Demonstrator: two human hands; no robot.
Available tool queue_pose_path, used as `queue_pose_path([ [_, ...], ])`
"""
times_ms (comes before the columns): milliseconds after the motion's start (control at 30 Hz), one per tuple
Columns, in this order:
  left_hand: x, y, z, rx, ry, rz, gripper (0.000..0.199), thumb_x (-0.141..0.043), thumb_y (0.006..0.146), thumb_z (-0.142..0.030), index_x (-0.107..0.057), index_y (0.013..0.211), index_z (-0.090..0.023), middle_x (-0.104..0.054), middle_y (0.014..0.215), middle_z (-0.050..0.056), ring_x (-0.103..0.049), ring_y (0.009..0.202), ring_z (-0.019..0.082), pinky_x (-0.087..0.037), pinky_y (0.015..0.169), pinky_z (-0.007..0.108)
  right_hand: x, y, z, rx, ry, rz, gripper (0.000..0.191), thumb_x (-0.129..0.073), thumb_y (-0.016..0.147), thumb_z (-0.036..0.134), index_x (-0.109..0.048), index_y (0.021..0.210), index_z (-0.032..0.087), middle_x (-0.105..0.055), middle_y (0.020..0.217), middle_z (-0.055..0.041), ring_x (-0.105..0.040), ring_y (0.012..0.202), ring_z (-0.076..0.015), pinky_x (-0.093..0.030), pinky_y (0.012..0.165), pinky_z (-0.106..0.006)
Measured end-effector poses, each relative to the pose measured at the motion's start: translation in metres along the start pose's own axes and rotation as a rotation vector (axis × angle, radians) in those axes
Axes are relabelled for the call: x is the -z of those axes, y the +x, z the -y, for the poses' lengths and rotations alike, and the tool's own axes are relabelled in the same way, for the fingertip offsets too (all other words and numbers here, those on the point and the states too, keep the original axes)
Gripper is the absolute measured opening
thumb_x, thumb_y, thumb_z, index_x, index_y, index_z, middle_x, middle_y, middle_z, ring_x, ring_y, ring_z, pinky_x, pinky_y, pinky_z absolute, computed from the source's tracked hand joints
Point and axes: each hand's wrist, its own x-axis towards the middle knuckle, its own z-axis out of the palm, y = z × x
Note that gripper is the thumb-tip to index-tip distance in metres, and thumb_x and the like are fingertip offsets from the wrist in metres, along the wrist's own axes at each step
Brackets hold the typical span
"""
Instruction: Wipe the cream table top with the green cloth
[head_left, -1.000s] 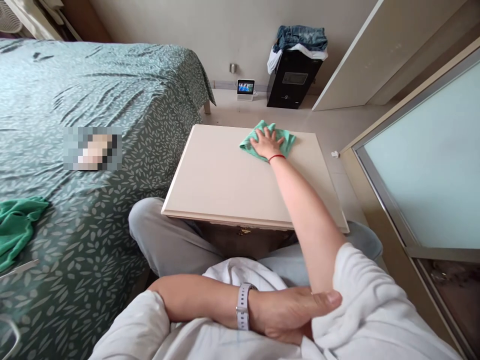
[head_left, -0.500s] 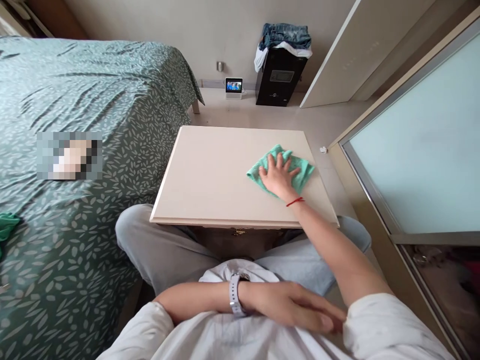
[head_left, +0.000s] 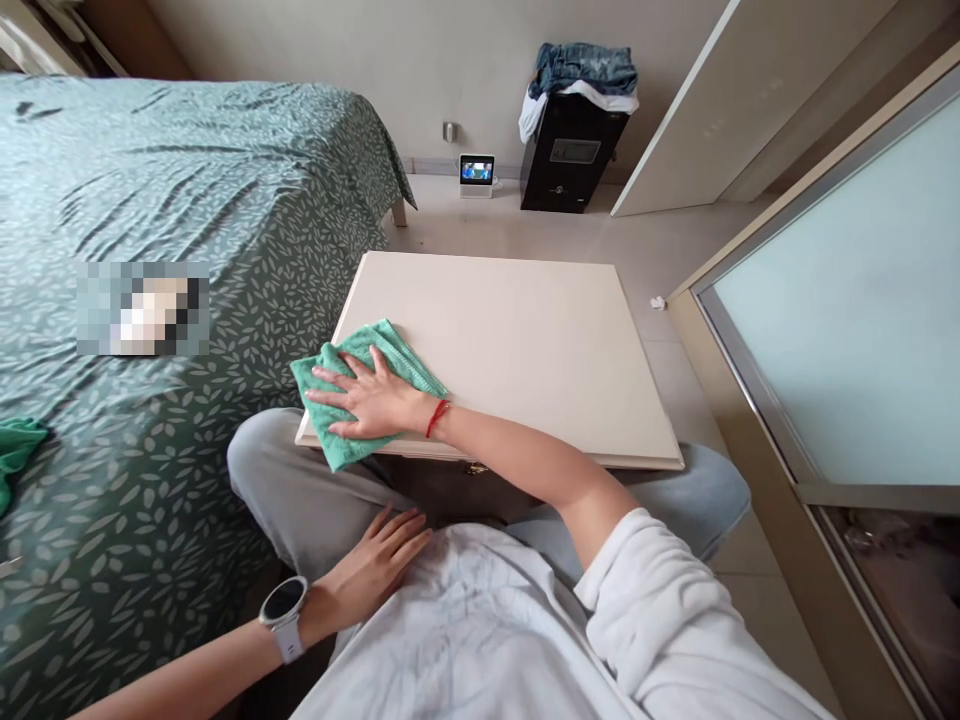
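My right hand (head_left: 371, 396), with a red string at its wrist, lies flat with fingers spread on a folded green cloth (head_left: 411, 362). The cloth rests on the near left corner of a cream tabletop (head_left: 517, 340) and hangs a little over its left and front edges. On my left thigh, close to the shirt's hem, my left hand (head_left: 375, 560) rests with fingers stretched and holds nothing. A watch (head_left: 285, 605) with a pale strap is on that wrist.
A bed (head_left: 247, 250) with a green leaf-patterned sheet stands at the left, another green cloth (head_left: 16, 450) on it. Beyond the table are a small screen (head_left: 477, 175) and a black cabinet (head_left: 574, 165) topped with jeans (head_left: 585, 66). A frosted sliding door (head_left: 847, 330) is at the right.
My right hand has moved the cloth from the tabletop's right side to its near left corner. My left hand has shifted from across my belly to my left thigh.
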Motion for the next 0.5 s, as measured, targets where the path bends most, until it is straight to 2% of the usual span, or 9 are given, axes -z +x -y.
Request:
queue_pose_path([
  [100,-0.019,-0.049,0.01,-0.07,0.242,0.069,0.084,-0.064,0.107,-0.004,-0.061,0.184,-0.039,-0.074,0.178,0.011,-0.066,0.166,0.035,-0.048,0.144,0.067,-0.001,-0.031,-0.008,0.14,0.008,0.031,0.071,-0.063,0.12,0.046,-0.055,0.191,0.039,-0.033,0.205,-0.0032,-0.025,0.191,-0.0473,-0.019,0.15,-0.084],
  [200,-0.034,-0.081,0.011,-0.084,0.373,0.042,0.081,-0.077,0.108,-0.018,-0.06,0.184,-0.041,-0.069,0.183,0.013,-0.063,0.169,0.037,-0.047,0.143,0.065,0.005,-0.08,-0.034,0.062,0.037,0.036,0.073,-0.067,0.119,0.049,-0.055,0.191,0.04,-0.037,0.204,-0.0051,-0.027,0.19,-0.0471,-0.018,0.151,-0.081],
  [267,-0.041,-0.087,0.013,-0.103,0.389,-0.022,0.076,-0.079,0.108,-0.021,-0.067,0.179,-0.044,-0.071,0.182,0.011,-0.067,0.167,0.037,-0.052,0.139,0.062,0.012,-0.121,-0.06,-0.123,0.037,0.03,0.076,-0.066,0.119,0.052,-0.052,0.193,0.038,-0.035,0.204,-0.0083,-0.026,0.19,-0.0483,-0.018,0.151,-0.08],
  [367,-0.04,-0.076,0.017,-0.145,0.32,-0.064,0.076,-0.069,0.102,-0.008,-0.079,0.165,-0.05,-0.078,0.174,0.002,-0.076,0.159,0.035,-0.065,0.127,0.059,0.019,-0.192,-0.101,-0.507,0.006,-0.005,0.078,-0.057,0.12,0.053,-0.048,0.195,0.035,-0.032,0.205,-0.0101,-0.027,0.19,-0.0494,-0.022,0.149,-0.082],
  [433,-0.035,-0.067,0.018,-0.21,0.266,-0.043,0.079,-0.056,0.098,-0.001,-0.083,0.158,-0.046,-0.078,0.173,0.001,-0.076,0.158,0.035,-0.069,0.123,0.059,0.019,-0.239,-0.122,-0.78,-0.028,-0.054,0.077,-0.048,0.121,0.052,-0.047,0.196,0.036,-0.032,0.205,-0.009,-0.031,0.188,-0.05,-0.026,0.147,-0.084],
  [500,-0.028,-0.061,0.015,-0.195,0.22,-0.068,0.075,-0.045,0.101,0.003,-0.086,0.151,-0.035,-0.078,0.17,0.007,-0.074,0.16,0.031,-0.065,0.128,0.055,0.016,-0.277,-0.131,-1.025,-0.069,-0.118,0.076,-0.041,0.121,0.051,-0.047,0.195,0.035,-0.033,0.206,-0.0091,-0.035,0.186,-0.0506,-0.031,0.144,-0.086],
])
